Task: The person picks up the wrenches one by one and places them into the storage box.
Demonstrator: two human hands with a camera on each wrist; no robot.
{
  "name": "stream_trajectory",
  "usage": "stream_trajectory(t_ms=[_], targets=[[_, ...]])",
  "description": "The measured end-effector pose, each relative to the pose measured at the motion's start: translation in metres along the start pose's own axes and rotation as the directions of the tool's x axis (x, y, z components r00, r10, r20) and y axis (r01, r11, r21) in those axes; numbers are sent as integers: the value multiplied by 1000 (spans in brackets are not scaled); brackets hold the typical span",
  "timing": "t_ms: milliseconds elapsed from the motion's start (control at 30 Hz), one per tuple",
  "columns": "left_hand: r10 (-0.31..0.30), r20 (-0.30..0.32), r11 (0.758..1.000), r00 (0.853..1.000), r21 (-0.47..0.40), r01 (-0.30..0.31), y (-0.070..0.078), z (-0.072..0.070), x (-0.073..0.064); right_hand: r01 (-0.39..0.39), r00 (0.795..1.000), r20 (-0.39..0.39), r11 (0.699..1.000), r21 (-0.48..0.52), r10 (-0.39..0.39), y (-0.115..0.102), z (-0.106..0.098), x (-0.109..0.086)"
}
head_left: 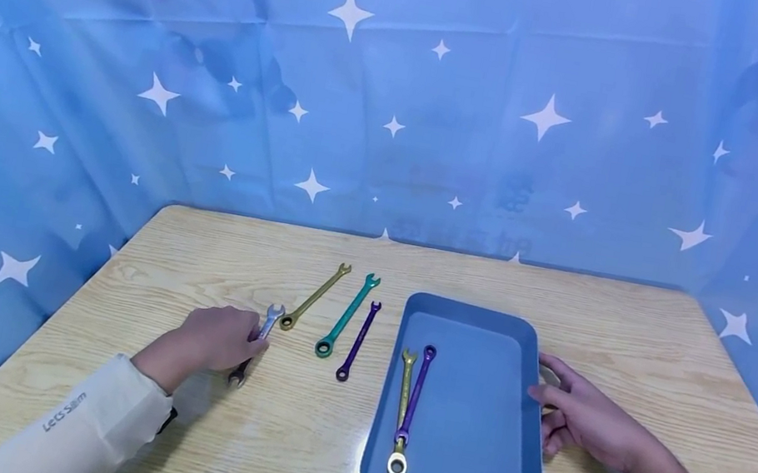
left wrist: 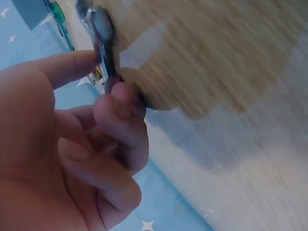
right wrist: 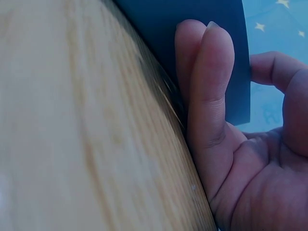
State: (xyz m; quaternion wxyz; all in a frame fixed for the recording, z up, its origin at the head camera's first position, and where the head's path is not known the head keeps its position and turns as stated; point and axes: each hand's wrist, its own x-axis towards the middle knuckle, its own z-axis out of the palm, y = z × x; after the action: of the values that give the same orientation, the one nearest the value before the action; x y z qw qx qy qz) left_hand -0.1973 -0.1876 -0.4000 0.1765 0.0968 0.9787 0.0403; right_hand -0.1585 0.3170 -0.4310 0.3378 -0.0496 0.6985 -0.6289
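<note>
A silver combination wrench [head_left: 270, 322] is pinched between the thumb and fingers of my left hand [head_left: 217, 336], at the left of the table. Its two ends stick out past the hand; the middle is hidden. The left wrist view shows the wrench's shaft [left wrist: 109, 57] at the fingertips. My right hand [head_left: 593, 422] grips the right rim of a blue-grey tray [head_left: 468, 421], thumb at the edge and fingers against the outer wall [right wrist: 236, 106]. Inside the tray, a purple wrench [head_left: 417, 387] lies partly over a gold wrench [head_left: 404, 393].
Between the left hand and the tray lie a gold wrench [head_left: 317, 296], a teal wrench [head_left: 347, 315] and a purple wrench [head_left: 358, 343], side by side on the wooden table [head_left: 282, 439]. A blue star-patterned cloth [head_left: 387, 103] hangs behind the table and along its sides.
</note>
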Motion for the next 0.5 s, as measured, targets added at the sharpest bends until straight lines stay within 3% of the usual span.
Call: stream_trajectory(t_ms=[500], targets=[[1,25,999,1000,-50,0,2,-2,0,-6,1000,-14,1000,-5,6,-1,1,-1]])
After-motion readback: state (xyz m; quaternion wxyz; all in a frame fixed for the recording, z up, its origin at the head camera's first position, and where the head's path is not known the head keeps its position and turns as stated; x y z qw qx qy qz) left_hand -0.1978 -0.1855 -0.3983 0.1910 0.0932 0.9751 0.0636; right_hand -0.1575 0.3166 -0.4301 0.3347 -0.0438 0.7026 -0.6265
